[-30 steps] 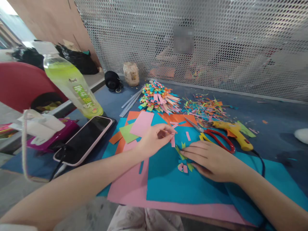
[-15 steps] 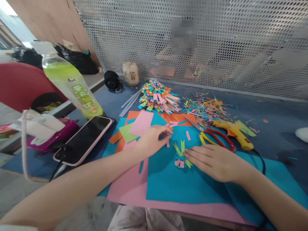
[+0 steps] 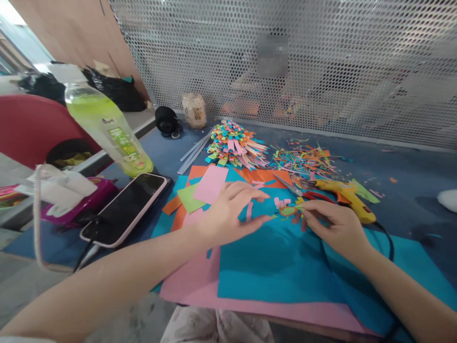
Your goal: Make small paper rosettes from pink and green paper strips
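My right hand (image 3: 332, 224) pinches a small paper flower (image 3: 288, 209) made of green, pink and orange strips, holding it just above the blue paper sheet (image 3: 282, 267). My left hand (image 3: 232, 209) is curled beside it, gripping a short pink paper strip (image 3: 249, 210) between thumb and fingers. Both hands hover over the stacked blue and pink sheets (image 3: 193, 281) at the table's near edge.
Red-handled scissors (image 3: 314, 196) and a yellow glue gun (image 3: 348, 199) lie right behind my right hand. A heap of coloured strips (image 3: 233, 143) and scraps (image 3: 303, 159) sits further back. A phone (image 3: 124, 207), green bottle (image 3: 107, 126) and pink case (image 3: 85, 200) are left.
My right hand lifted the paper flower off the blue sheet and moved it back toward the scissors. My left hand kept the pink strip and shifted slightly right.
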`<state>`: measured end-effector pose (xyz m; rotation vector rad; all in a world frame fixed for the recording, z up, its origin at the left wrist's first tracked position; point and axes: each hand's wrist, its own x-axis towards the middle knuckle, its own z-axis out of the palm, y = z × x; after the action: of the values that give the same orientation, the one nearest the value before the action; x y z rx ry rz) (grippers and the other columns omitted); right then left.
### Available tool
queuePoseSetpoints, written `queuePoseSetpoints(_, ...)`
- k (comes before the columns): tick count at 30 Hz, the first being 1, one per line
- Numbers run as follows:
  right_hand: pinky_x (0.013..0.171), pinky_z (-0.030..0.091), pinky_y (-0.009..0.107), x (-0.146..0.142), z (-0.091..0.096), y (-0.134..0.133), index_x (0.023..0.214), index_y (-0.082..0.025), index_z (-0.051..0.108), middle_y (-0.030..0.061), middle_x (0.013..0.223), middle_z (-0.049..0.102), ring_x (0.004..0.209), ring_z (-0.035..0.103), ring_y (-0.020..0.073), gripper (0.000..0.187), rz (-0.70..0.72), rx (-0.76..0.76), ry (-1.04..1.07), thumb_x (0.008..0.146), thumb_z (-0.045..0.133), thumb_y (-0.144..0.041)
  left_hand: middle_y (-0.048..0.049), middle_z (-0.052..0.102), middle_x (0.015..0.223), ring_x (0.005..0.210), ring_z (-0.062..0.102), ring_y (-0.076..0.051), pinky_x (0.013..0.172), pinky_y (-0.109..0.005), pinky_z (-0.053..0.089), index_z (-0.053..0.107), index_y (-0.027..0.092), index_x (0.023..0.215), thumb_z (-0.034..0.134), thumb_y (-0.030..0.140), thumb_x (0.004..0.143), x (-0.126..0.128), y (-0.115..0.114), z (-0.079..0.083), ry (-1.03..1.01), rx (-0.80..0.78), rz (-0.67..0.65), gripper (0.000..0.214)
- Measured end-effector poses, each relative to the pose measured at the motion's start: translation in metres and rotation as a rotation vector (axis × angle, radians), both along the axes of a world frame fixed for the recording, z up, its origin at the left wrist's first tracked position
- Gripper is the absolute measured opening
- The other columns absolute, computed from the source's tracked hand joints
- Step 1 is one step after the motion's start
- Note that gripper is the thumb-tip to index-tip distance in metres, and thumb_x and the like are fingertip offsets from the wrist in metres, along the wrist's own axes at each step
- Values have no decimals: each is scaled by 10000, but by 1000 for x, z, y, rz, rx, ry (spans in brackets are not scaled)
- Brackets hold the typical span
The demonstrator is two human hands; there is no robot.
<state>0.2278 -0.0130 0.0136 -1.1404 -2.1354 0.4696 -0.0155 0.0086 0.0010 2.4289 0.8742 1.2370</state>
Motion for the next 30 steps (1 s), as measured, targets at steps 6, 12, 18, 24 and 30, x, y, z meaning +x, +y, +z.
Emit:
queuePoseSetpoints(6,461,525,199,-15,1,-7,829,-205,594,-9,652,655,477,604,94,122,80,-154,195,849,482,-163,-14,668,943,898,621,-162,831,-333,480,454,225,1160,645,290,751,10,-8,-7,-74,-317,5,456)
queuePoseSetpoints(12,518,544,204,-13,-2,-8,886,-211,581,6,723,672,547,635,100,138,127,-83,137,870,458,-153,-29,670,939,874,634,-162,749,-305,506,473,197,1119,619,225,763,11,-6,-9,-113,-344,-7,386)
queuePoseSetpoints(18,581,566,240,-16,0,-12,975,-215,574,22,746,685,640,668,146,136,119,249,-18,849,540,-254,-15,653,926,978,603,-154,849,-321,481,484,208,1077,587,191,792,11,-9,-6,-49,-67,-21,303)
queuePoseSetpoints(24,704,570,289,-5,-1,-14,956,-158,573,67,792,693,750,659,162,149,164,721,-285,837,509,-95,-24,630,890,913,584,-164,816,-333,431,498,194,1018,696,298,691,9,-15,0,-133,263,92,396)
queuePoseSetpoints(30,726,562,333,3,-6,-14,965,-111,592,92,832,677,809,640,192,153,251,798,-351,834,516,-94,109,658,718,814,573,-94,873,-308,317,505,268,978,708,195,695,4,-18,-1,-78,526,-26,356)
